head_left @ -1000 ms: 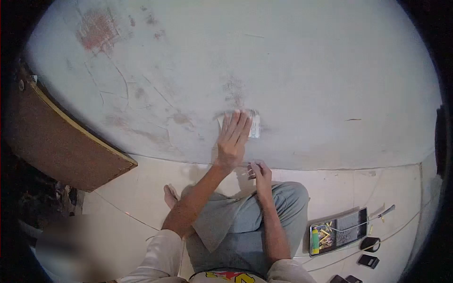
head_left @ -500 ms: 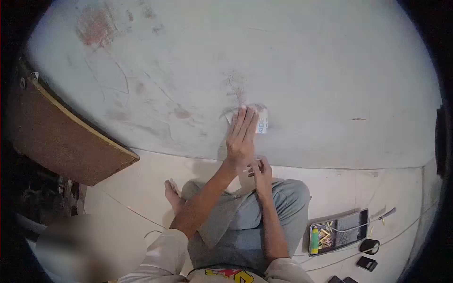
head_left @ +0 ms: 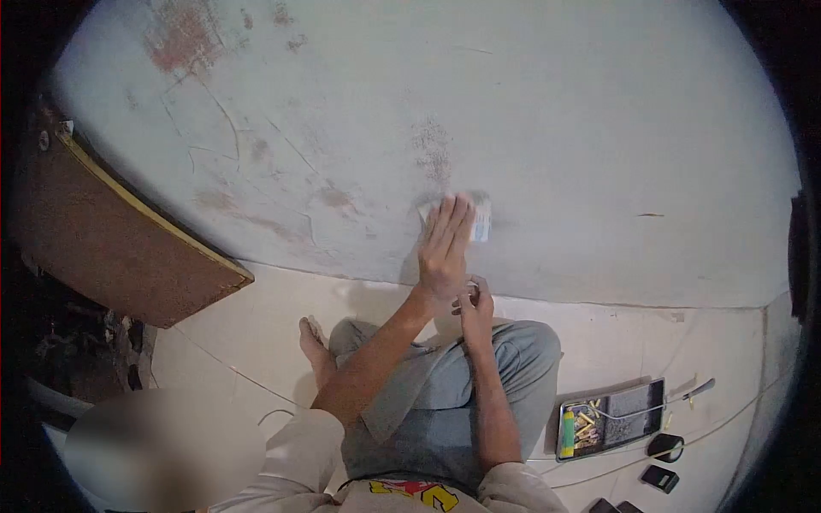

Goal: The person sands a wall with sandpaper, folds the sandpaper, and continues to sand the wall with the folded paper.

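Observation:
My left hand (head_left: 444, 248) lies with fingers straight and together over a sheet of sandpaper (head_left: 482, 224), pressing it flat to the pale wall (head_left: 564, 154). White sandpaper backing with blue print shows right of the fingers; the rest is under the hand. Just above it on the wall is a reddish-brown scuffed patch (head_left: 431, 145). My right hand (head_left: 475, 308) is close to the left wrist, over my lap, its fingers loosely curled and apart. I see nothing held in it.
A brown board (head_left: 128, 231) leans at the left. On the floor at right lie a black tray (head_left: 633, 415) with small yellowish pieces and a green item, a black roll (head_left: 665, 447), a small black box (head_left: 659, 479) and a cable. A blurred shape covers the lower left.
The left hand and sandpaper have shifted slightly right, and the print on the sheet is now smeared by motion. The right hand stays by the left wrist. The view has tilted a little.

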A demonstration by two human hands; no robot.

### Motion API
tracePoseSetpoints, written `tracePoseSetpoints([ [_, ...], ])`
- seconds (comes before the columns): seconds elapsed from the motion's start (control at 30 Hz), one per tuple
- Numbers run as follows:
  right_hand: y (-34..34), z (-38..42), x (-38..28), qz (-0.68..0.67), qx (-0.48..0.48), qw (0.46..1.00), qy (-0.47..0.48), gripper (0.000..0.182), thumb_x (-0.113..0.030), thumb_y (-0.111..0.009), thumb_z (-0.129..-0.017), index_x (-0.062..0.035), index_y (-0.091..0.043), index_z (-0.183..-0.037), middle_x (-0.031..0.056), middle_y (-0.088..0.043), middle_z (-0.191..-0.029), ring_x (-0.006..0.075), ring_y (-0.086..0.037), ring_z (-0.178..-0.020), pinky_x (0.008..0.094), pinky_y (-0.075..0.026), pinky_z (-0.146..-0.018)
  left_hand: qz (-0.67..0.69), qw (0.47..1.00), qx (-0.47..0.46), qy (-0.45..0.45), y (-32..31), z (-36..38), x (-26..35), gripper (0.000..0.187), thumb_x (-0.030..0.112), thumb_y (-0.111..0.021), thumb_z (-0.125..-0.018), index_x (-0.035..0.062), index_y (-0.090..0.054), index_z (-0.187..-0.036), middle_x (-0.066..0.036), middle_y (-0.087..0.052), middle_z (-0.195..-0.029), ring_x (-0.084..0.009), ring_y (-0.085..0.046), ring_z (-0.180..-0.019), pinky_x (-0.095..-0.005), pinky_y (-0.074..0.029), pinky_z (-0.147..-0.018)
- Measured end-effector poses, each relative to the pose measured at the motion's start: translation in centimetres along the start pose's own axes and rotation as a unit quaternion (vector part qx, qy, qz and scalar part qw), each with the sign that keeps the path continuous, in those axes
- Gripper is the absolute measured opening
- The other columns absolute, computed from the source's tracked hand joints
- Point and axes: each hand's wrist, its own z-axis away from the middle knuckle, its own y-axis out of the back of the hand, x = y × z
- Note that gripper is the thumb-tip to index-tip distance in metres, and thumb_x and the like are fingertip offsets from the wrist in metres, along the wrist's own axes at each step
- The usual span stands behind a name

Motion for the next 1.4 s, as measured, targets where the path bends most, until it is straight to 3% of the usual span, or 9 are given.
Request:
tracePoseSetpoints([
  [0.13,0.2,-0.1,0.6,-0.008,0.0,1.0,0.021,0.031,-0.019,-0.061,-0.087,-0.0004,-0.052,-0.111,0.0121,-0.06,-0.083,0.0164,-0.056,-0.067,0.0288,-0.047,-0.06,0.011,0.999,-0.022,0.027,-1.7,3.9,-0.3,0.054,-0.01,-0.047,-0.078,-0.0061,-0.045,-0.132,-0.02,-0.041,-0.141,-0.0335,-0.033,-0.135,-0.0503,-0.025,-0.111],
  [0.23,0.2,-0.1,2.1,0.023,-0.001,1.0,-0.001,0.029,-0.017,-0.06,-0.087,0.0,-0.053,-0.109,0.0136,-0.06,-0.083,0.0185,-0.057,-0.07,0.0317,-0.047,-0.063,-0.008,0.999,-0.021,0.031,-0.5,0.4,0.8,0.055,-0.012,-0.045,-0.079,-0.009,-0.041,-0.133,-0.023,-0.037,-0.142,-0.0388,-0.028,-0.136,-0.0544,-0.023,-0.111],
  [0.4,0.2,-0.3,1.9,0.066,-0.005,0.997,0.025,0.028,-0.015,-0.06,-0.086,-0.0004,-0.053,-0.109,0.0182,-0.063,-0.087,0.025,-0.059,-0.075,0.0353,-0.046,-0.071,-0.011,0.998,0.064,-0.015,0.1,-3.6,0.9,0.053,-0.01,-0.049,-0.078,-0.006,-0.046,-0.131,-0.019,-0.043,-0.14,-0.0333,-0.034,-0.134,-0.0505,-0.026,-0.111],
  [0.63,0.2,-0.2,1.8,0.089,0.018,0.996,0.006,0.029,-0.013,-0.06,-0.085,-0.0003,-0.053,-0.11,0.0201,-0.063,-0.089,0.0276,-0.061,-0.078,0.0351,-0.047,-0.072,0.035,0.999,-0.027,0.03,-1.8,4.5,-0.2,0.054,-0.009,-0.049,-0.077,-0.0065,-0.046,-0.131,-0.017,-0.042,-0.141,-0.0328,-0.034,-0.135,-0.0499,-0.025,-0.111],
  [0.7,0.1,-0.2,1.8,0.088,0.014,0.996,0.006,0.029,-0.012,-0.059,-0.085,-0.0005,-0.052,-0.111,0.0204,-0.063,-0.09,0.0268,-0.062,-0.078,0.0352,-0.048,-0.072,0.01,0.999,-0.042,0.024,-1.2,2.7,0.0,0.052,-0.009,-0.047,-0.081,-0.0074,-0.042,-0.133,-0.02,-0.038,-0.142,-0.0351,-0.027,-0.137,-0.055,-0.024,-0.11],
  [0.9,0.0,-0.2,2.4,0.081,0.001,0.996,0.039,0.03,-0.012,-0.059,-0.087,-0.0013,-0.051,-0.113,0.0206,-0.063,-0.089,0.0244,-0.062,-0.076,0.0346,-0.048,-0.069,-0.01,0.998,0.063,-0.028,-0.1,-4.5,0.9,0.056,-0.013,-0.047,-0.076,-0.0044,-0.047,-0.131,-0.017,-0.042,-0.142,-0.0312,-0.032,-0.136,-0.0504,-0.026,-0.111],
  [1.13,0.2,0.1,1.8,0.094,-0.002,0.994,0.054,0.031,-0.012,-0.059,-0.085,-0.0011,-0.05,-0.114,0.0207,-0.063,-0.089,0.0255,-0.062,-0.074,0.0349,-0.048,-0.068,0.036,0.998,-0.005,0.042,-2.0,3.5,0.5,0.051,-0.014,-0.047,-0.077,-0.0052,-0.051,-0.127,-0.017,-0.046,-0.138,-0.0315,-0.036,-0.134,-0.0497,-0.03,-0.109],
  [1.33,-0.3,0.2,1.1,0.108,-0.01,0.994,-0.002,0.033,-0.013,-0.06,-0.085,-0.0007,-0.05,-0.114,0.0204,-0.063,-0.09,0.0283,-0.063,-0.074,0.0358,-0.048,-0.068,-0.004,0.997,0.066,-0.027,-0.6,-3.4,0.0,0.047,-0.013,-0.047,-0.079,-0.0054,-0.053,-0.125,-0.017,-0.047,-0.137,-0.0313,-0.038,-0.133,-0.0492,-0.031,-0.108],
  [1.4,-0.2,0.1,1.2,0.119,-0.005,0.993,0.016,0.033,-0.013,-0.06,-0.085,-0.0006,-0.051,-0.113,0.0209,-0.063,-0.091,0.0298,-0.064,-0.075,0.0362,-0.048,-0.069,-0.006,0.996,0.067,-0.055,-0.2,-4.3,0.0,0.049,-0.009,-0.045,-0.083,-0.0043,-0.046,-0.132,-0.017,-0.039,-0.143,-0.0311,-0.031,-0.136,-0.0513,-0.024,-0.112],
])
